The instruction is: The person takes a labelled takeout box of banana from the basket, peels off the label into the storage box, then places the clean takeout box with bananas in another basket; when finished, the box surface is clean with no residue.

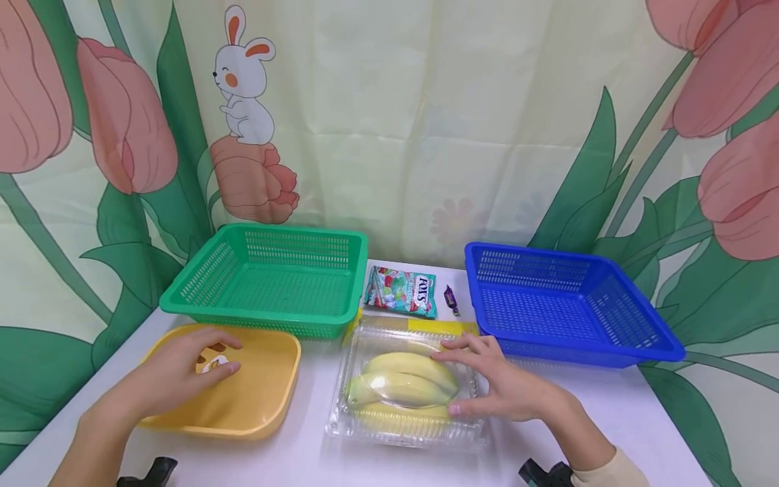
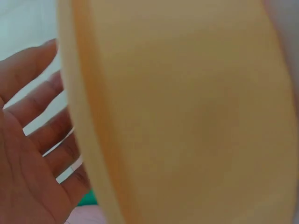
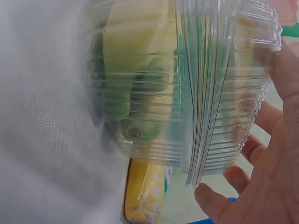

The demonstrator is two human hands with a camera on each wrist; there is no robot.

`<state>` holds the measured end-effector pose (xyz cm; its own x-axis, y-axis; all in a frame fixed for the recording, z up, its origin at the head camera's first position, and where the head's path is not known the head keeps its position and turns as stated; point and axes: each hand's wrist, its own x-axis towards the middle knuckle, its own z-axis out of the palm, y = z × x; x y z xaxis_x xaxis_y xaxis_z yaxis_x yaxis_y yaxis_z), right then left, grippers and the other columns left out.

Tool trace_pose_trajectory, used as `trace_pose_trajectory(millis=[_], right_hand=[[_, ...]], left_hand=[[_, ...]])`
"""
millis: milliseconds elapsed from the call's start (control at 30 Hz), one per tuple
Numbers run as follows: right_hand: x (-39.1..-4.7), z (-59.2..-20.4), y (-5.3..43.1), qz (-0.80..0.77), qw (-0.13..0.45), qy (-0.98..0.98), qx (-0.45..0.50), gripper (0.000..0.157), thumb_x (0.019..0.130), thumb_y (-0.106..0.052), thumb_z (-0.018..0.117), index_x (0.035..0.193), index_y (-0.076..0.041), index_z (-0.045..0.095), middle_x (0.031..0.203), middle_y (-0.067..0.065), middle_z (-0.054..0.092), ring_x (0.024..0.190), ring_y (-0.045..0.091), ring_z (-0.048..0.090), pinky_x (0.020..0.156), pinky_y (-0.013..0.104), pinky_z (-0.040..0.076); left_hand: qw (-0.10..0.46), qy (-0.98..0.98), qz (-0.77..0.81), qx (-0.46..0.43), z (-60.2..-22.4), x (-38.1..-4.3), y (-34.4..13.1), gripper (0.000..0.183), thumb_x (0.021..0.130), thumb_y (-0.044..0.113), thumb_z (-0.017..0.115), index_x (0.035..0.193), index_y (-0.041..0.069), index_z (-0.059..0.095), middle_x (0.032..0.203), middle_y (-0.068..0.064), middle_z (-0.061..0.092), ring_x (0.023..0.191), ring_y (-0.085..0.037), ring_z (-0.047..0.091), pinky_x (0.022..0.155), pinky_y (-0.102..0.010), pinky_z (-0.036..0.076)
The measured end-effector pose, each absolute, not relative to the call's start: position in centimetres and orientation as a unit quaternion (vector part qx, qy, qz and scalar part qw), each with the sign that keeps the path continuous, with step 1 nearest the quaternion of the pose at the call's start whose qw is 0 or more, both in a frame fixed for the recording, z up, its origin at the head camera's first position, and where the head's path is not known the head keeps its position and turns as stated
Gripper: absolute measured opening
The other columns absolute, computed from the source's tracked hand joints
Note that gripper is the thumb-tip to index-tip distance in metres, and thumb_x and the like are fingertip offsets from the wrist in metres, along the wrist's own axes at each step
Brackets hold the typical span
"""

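A clear plastic clamshell box [image 1: 342,414] with bananas [image 1: 404,385] in it stands on the table in front of me. My right hand [image 1: 500,380] is at its right side, fingers spread, with the fingertips on the lid and the thumb by the near right part. From the right wrist view, the box's ribbed side and seam [image 3: 198,107] show close by the palm. On the left, my left hand [image 1: 176,375] hovers over a yellow tray [image 1: 262,392] with a small printed picture partly covered by the fingers. Those fingers are loosely spread and hold nothing.
Behind the tray stands a green basket [image 1: 274,318], with a blue basket [image 1: 584,352] at the back right. Between them lie a Fox's candy bag [image 1: 398,291] and a small purple-wrapped sweet [image 1: 451,300]. A yellow packet [image 1: 441,327] lies just behind the box.
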<state>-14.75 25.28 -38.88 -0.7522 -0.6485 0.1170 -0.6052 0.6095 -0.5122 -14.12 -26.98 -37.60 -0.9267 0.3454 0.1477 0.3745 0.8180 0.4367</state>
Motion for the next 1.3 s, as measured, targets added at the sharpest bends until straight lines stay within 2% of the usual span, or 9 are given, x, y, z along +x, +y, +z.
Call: trace_pose_trajectory(millis=[233,433,700,833,1000,1200,1300], right_hand=[[-14.6,-38.8,25.3,-0.264,0.045,0.899,-0.345,0.070,0.087,-0.056,0.077,0.149,-0.032,0.054,0.154,-0.006,0.042,0.134,0.023,0.028,0.098,0.057,0.043],[-14.6,-38.8,25.2,-0.265,0.043,0.898,-0.349,0.070,0.087,-0.055,0.077,0.149,-0.032,0.054,0.154,-0.005,0.042,0.134,0.024,0.028,0.098,0.056,0.043],[-14.6,-38.8,25.3,-0.256,0.029,0.899,-0.355,0.069,0.089,-0.054,0.076,0.150,-0.032,0.053,0.156,-0.002,0.042,0.133,0.023,0.029,0.096,0.055,0.044],[-14.6,-38.8,25.4,-0.256,0.030,0.899,-0.354,0.069,0.089,-0.054,0.076,0.150,-0.033,0.052,0.156,-0.003,0.041,0.133,0.022,0.028,0.096,0.055,0.045],[-14.6,-38.9,25.4,-0.257,0.026,0.898,-0.356,0.068,0.090,-0.053,0.075,0.150,-0.034,0.052,0.156,-0.005,0.041,0.133,0.022,0.029,0.095,0.056,0.044],[-14.7,-39.0,25.4,-0.260,0.025,0.897,-0.358,0.066,0.091,-0.050,0.075,0.151,-0.034,0.051,0.156,-0.004,0.041,0.134,0.024,0.029,0.095,0.059,0.043],[-14.6,-39.1,25.4,-0.264,0.027,0.895,-0.358,0.065,0.092,-0.049,0.074,0.151,-0.034,0.051,0.156,-0.003,0.040,0.135,0.025,0.028,0.095,0.061,0.043]], left_hand=[[0.011,-0.944,-0.264,-0.199,-36.7,-14.2,-25.1,0.042,0.094,0.049,0.071,0.123,0.018,0.068,0.120,0.005,0.069,0.111,-0.024,0.064,0.082,-0.034,0.058],[0.022,-0.931,-0.283,-0.227,-36.6,-14.3,-24.1,0.042,0.094,0.051,0.071,0.124,0.022,0.067,0.121,0.008,0.068,0.110,-0.021,0.065,0.084,-0.033,0.058],[0.006,-0.921,-0.310,-0.236,-36.7,-14.3,-22.2,0.049,0.091,0.052,0.075,0.131,0.027,0.063,0.127,0.014,0.065,0.114,-0.017,0.062,0.089,-0.034,0.057],[-0.007,-0.912,-0.322,-0.254,-36.6,-14.4,-21.1,0.051,0.090,0.052,0.076,0.133,0.028,0.061,0.128,0.011,0.064,0.116,-0.019,0.062,0.091,-0.038,0.057],[-0.031,-0.904,-0.327,-0.273,-36.6,-14.7,-19.5,0.057,0.089,0.061,0.072,0.135,0.031,0.059,0.128,0.015,0.060,0.118,-0.020,0.059,0.091,-0.043,0.057],[-0.038,-0.902,-0.316,-0.292,-36.8,-14.9,-18.0,0.065,0.086,0.066,0.071,0.139,0.032,0.057,0.133,0.016,0.056,0.117,-0.014,0.055,0.093,-0.039,0.056],[-0.034,-0.897,-0.322,-0.302,-36.9,-14.9,-17.4,0.066,0.085,0.065,0.074,0.141,0.033,0.056,0.136,0.016,0.054,0.119,-0.012,0.054,0.097,-0.042,0.055]])
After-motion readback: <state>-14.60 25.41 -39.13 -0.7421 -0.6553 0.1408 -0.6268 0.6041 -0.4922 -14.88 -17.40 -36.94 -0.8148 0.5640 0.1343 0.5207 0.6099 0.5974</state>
